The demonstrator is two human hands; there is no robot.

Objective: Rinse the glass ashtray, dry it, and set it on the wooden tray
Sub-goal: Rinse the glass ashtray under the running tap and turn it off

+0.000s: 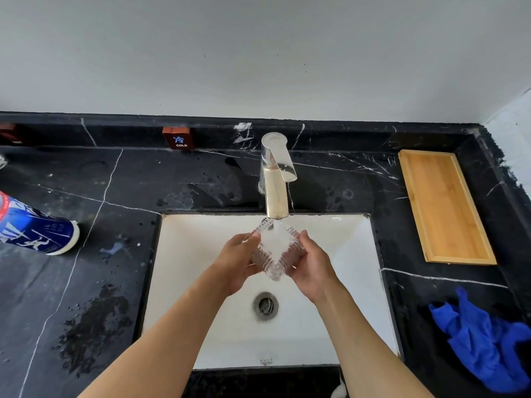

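The square ribbed glass ashtray [274, 251] is held over the white sink [201, 254], one corner pointing toward me. Water streams from the chrome tap [275, 179] straight into its hollow. My left hand [235, 262] grips the ashtray's left side and my right hand [311, 268] grips its right side. The wooden tray [444, 206] lies bare on the black counter at the far right. A crumpled blue cloth [485, 343] lies on the counter at the near right.
A blue and white cylindrical container [34, 226] lies at the left on the black marble counter [86, 282], which is wet in patches. A small "COLD" sign [178, 138] leans against the backsplash. The drain [265, 305] sits below my hands.
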